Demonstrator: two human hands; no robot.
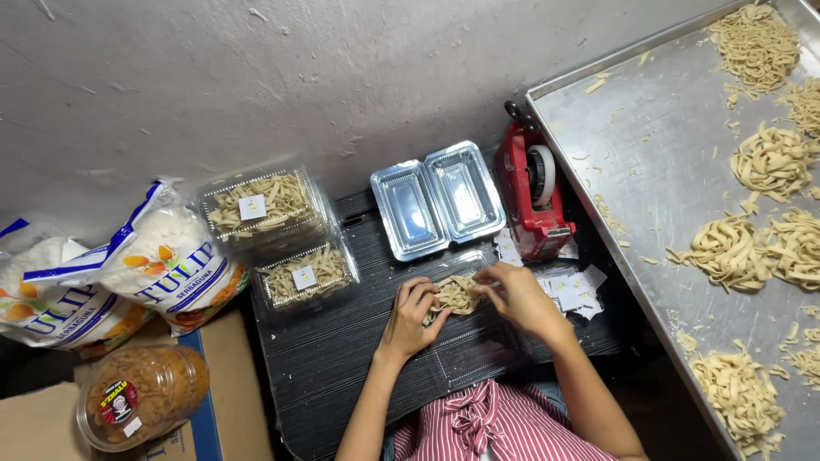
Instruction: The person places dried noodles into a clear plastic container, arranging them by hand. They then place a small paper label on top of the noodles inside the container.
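Both hands meet over a small nest of pale dried noodles [459,294] at the middle of the dark, ribbed desk [342,358]. The left hand [413,312] curls its fingers around the near-left side of the nest, and the right hand [518,297] pinches its far-right edge, so the noodles are gripped between the two. Whether the nest sits inside a clear tray beneath it cannot be told.

Just beyond the hands lies an open clear plastic clamshell box [438,199], empty, its two rectangular halves side by side. To its left stand two closed clear boxes filled with the same noodles, one farther back [260,205] and one nearer [306,275], each with a small square white label on the lid (a tiny yellow mark at the centre). A red tape dispenser [534,192] with a white roll stands to the right of the open box, and loose white square labels [571,290] are scattered on the desk in front of it, near the right hand.

At the far left, two white plastic bags [128,273] with blue lettering and orange fruit pictures lean against the grey wall. Below them a round clear jar [141,394] of brownish snacks, with a red-and-black round label, lies on a cardboard box. On the right a large metal tray [632,171] carries many separate noodle nests.
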